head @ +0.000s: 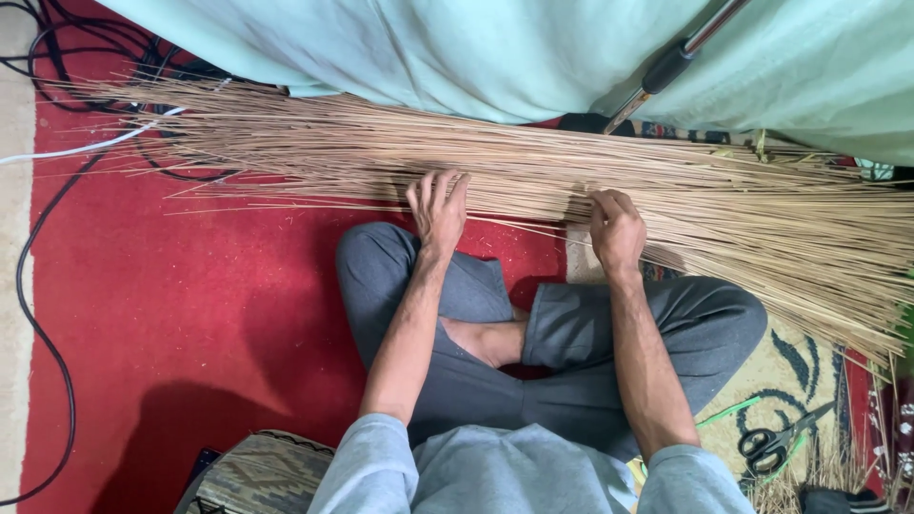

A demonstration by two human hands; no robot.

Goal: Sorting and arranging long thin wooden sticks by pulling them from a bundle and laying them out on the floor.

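Observation:
A long heap of thin tan sticks (333, 152) lies across the red carpet in front of my crossed legs in grey trousers (562, 333). My left hand (439, 207) rests flat on the near edge of the sticks, fingers spread slightly. Further right, my right hand (616, 228) has its fingers curled over a few sticks at the heap's near edge; whether it grips them I cannot tell.
A pale green cloth (476, 48) hangs over the far side. A metal pole with a black grip (666, 67) leans there. Black and white cables (57, 143) run at left. Scissors (776, 443) lie at lower right, a patterned cushion (262, 471) at bottom left.

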